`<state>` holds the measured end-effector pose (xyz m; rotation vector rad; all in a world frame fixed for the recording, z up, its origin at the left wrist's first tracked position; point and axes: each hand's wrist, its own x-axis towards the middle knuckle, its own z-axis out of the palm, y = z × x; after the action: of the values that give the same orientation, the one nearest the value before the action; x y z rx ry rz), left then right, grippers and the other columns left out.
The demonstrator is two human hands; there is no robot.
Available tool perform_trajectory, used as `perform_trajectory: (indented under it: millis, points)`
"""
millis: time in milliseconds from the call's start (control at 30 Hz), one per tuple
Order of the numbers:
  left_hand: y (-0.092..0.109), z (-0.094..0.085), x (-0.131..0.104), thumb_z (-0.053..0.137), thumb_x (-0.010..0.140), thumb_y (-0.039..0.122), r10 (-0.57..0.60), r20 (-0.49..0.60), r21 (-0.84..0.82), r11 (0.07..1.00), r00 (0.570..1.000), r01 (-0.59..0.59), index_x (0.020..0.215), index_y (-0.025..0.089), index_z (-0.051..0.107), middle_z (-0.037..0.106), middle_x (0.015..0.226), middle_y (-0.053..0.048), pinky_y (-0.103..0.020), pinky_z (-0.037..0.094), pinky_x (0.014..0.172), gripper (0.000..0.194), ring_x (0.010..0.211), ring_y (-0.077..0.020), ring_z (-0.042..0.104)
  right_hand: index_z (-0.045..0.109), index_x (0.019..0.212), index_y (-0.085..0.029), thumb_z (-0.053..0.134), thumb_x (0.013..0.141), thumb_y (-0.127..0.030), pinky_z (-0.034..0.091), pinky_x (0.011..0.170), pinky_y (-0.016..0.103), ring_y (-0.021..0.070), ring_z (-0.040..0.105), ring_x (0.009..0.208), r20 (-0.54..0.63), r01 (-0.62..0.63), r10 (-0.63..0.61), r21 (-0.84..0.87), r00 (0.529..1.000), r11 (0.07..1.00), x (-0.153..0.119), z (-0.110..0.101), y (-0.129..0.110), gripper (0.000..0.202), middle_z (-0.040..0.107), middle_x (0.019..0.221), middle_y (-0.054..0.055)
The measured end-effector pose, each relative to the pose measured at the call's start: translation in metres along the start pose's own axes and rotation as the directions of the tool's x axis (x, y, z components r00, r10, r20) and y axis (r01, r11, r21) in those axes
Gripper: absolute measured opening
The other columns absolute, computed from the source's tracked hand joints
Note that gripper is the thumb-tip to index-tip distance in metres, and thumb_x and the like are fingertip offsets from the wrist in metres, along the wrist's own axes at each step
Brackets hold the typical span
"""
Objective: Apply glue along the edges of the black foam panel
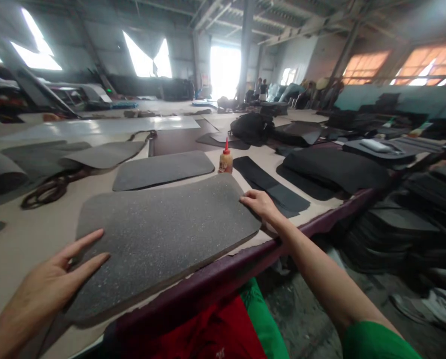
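Observation:
A grey speckled sheet with rounded corners lies at the table's front edge. On its left end rest the outstretched, parted thumb and forefinger of my left hand; the other fingers of that hand are mostly hidden. My right hand pinches the sheet's right edge, fingers closed. Just behind it stands a glue bottle with a red nozzle, half full of amber liquid. Another grey sheet lies left of the bottle, and dark strips lie to its right.
The table has a dark red front edge. Black padded pieces lie at the right, and dark cord beside curled grey sheets at the left. Stacked dark sheets stand beyond the table's right side. People are far back.

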<state>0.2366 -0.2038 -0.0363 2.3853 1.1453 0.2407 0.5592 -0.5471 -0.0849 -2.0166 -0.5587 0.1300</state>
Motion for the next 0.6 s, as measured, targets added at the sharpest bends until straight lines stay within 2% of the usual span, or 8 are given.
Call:
perform_trajectory:
  millis: [67,167,400,600]
  points:
    - [0.005,0.002,-0.002,0.048,0.072,0.071,-0.032,0.027,-0.031,0.999,0.999,0.033,0.142,0.034,0.051,0.061,0.129,-0.007,-0.047,0.054,0.089,0.079,0.098,-0.0336,0.066,0.068,0.076,-0.019,0.063,0.078,-0.044,0.037,0.057,0.025,0.0154,0.056,0.064,-0.009,0.007,-0.007,-0.035,1.000,0.999,-0.002,0.001,0.001,0.025,0.063,0.067,-0.001]
    - [0.006,0.005,-0.001,0.049,0.072,0.068,0.008,0.012,-0.043,0.999,1.000,-0.008,0.140,0.033,0.053,0.053,0.143,-0.003,-0.048,0.050,0.101,0.076,0.107,-0.0335,0.064,0.068,0.076,-0.019,0.062,0.080,-0.044,0.038,0.058,0.025,0.0155,0.056,0.065,-0.020,0.019,-0.021,-0.085,1.000,0.996,-0.004,0.002,0.001,0.025,0.062,0.066,-0.001]
    - [-0.014,0.016,0.011,0.046,0.080,0.066,0.150,-0.030,0.053,0.988,0.988,-0.148,0.143,0.029,0.050,0.048,0.147,-0.007,-0.053,0.043,0.111,0.073,0.123,-0.0372,0.056,0.070,0.076,-0.021,0.061,0.084,-0.044,0.036,0.060,0.025,0.0155,0.056,0.066,-0.059,0.046,-0.059,-0.203,0.996,0.978,-0.003,0.005,0.002,0.025,0.060,0.064,-0.002]
    - [-0.017,0.021,0.013,0.042,0.082,0.066,0.195,-0.034,0.134,0.973,0.980,-0.189,0.142,0.027,0.052,0.049,0.144,-0.010,-0.052,0.042,0.112,0.072,0.127,-0.0371,0.053,0.071,0.078,-0.023,0.063,0.086,-0.043,0.034,0.060,0.026,0.0163,0.055,0.065,-0.084,0.045,-0.077,-0.326,0.994,0.944,-0.004,0.008,0.000,0.023,0.062,0.065,-0.001]
